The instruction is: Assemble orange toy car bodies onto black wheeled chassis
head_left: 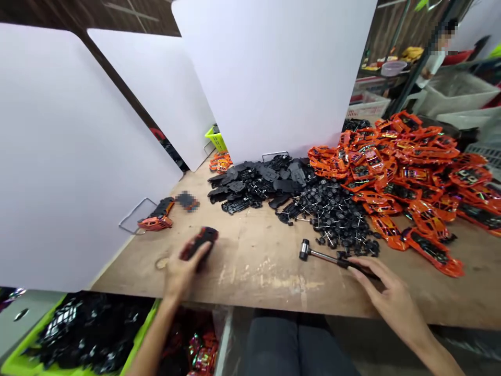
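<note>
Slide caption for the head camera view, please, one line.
Left hand grips a dark plastic toy car body; right hand nears a metal-headed hammer beside heaped black plastic wheels.

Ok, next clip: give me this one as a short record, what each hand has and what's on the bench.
left hand: holds a dark toy car
right hand: at the handle of a small hammer
surface: wooden workbench
piles: orange car shells, black chassis, black wheels on axles

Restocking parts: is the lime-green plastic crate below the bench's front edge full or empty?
Full: a heap of black plastic parts fills the crate nearly to its rim.
</note>
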The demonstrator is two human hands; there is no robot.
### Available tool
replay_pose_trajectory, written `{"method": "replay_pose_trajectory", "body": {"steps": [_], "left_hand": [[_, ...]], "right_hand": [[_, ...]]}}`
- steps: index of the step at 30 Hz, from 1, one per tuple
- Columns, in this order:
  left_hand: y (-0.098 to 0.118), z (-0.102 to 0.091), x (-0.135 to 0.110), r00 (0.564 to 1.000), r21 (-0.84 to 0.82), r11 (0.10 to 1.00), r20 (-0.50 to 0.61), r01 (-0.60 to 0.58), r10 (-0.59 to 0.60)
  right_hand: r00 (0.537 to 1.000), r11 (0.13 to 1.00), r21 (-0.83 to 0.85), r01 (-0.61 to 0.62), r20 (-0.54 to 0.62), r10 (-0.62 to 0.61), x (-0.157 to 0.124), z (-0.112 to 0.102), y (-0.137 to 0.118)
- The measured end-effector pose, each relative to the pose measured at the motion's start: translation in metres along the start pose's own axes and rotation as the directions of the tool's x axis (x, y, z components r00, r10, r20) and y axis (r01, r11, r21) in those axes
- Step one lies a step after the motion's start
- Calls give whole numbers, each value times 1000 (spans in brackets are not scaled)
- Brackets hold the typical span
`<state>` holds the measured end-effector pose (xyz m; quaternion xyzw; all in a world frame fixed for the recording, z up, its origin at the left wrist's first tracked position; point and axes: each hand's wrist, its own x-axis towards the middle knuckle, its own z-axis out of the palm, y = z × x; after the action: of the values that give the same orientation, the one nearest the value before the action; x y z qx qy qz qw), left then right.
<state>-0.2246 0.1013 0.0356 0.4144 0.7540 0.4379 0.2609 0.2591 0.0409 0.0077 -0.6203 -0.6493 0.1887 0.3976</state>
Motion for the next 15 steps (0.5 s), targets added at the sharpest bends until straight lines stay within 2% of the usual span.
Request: {"method": "replay_pose_trajectory", "body": {"steps": [1, 3, 5, 6, 7, 8, 9, 11, 13, 15], "left_hand": [[-4, -20, 28, 991, 152, 985, -95, -79, 94], [-9, -51, 73, 942, 456, 884, -245, -99, 231], [-7, -60, 95, 861, 576, 815, -381, -65, 338], [-3, -54, 99, 845, 578, 813, -399, -71, 357], [2, -42, 100, 853, 556, 825, -381, -97, 357], [7, -24, 100, 885, 514, 847, -320, -136, 337], [12, -2, 99, 924, 479, 861, -223, -172, 309], [21, 48, 99, 956, 442, 875, -109, -198, 272], [26, 94, 104, 971, 423, 891, -89, -165, 223], [29, 123, 109, 978, 403, 908, -119, -112, 173]], "right_hand": [[1000, 1000, -21, 9, -8, -9, -1, -2, 3], [997, 997, -59, 50, -49, -53, 1, -2, 1], [986, 989, -87, 118, -112, -128, 8, 5, -7], [977, 983, -93, 157, -134, -168, 13, 11, -13], [968, 977, -92, 194, -141, -205, 19, 19, -19], [963, 970, -82, 228, -131, -237, 26, 27, -24], [960, 964, -71, 256, -102, -262, 34, 37, -29], [955, 954, -66, 294, -23, -296, 54, 56, -37], [949, 944, -99, 315, 48, -312, 76, 74, -42], [939, 928, -153, 340, 114, -326, 100, 88, -44]]}}
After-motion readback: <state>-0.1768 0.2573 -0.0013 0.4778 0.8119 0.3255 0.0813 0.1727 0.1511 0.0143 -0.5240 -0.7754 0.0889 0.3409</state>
